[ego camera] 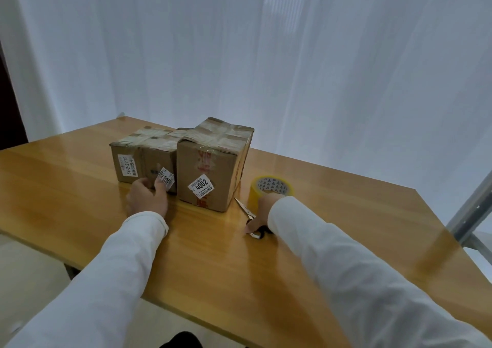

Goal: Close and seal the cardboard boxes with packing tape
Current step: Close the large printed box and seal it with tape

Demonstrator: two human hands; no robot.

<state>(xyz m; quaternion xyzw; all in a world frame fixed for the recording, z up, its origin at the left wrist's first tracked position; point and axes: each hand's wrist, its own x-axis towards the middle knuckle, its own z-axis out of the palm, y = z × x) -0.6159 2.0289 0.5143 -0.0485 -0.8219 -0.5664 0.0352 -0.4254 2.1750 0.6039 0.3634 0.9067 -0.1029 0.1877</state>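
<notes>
Wood table w/ two boxes (tops taped shut).

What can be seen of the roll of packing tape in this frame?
The roll of packing tape is yellowish and translucent, wound on a white cardboard core printed with small dark marks. It stands tilted on the wooden table, to the right of the taller cardboard box and apart from it. The scissors lie just in front of it. The right hand covers its near lower part; whether the fingers touch it cannot be told. No loose tape end shows.
</notes>
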